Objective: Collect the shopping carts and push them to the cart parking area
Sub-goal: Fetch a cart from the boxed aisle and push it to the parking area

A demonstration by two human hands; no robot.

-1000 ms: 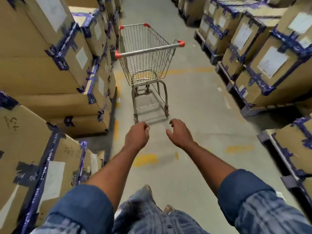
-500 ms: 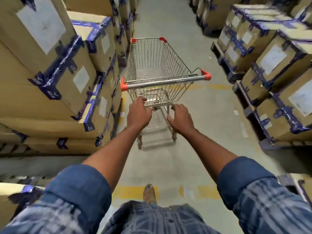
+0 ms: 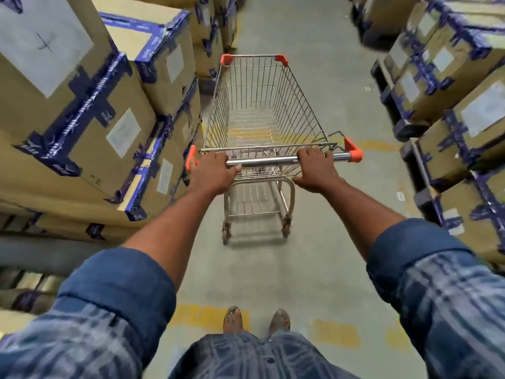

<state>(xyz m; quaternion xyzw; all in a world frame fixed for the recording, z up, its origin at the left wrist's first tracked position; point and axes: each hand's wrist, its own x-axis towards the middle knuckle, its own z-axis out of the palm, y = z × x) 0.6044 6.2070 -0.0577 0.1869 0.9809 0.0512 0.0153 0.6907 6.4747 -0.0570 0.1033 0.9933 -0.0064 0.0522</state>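
Blue plaid shirt, rolled sleeves, seemingly brown sandals.

Both hands, left hand and right hand, grip the handle bar of a wire shopping cart standing between stacked cardboard boxes

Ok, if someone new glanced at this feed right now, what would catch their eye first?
The empty wire shopping cart with orange corner caps, dead centre in the aisle, with the left hand and right hand both gripping its metal handle. Then the tall stacks of cardboard boxes strapped in blue tape, crowding in on both sides, the left stack close beside the cart.
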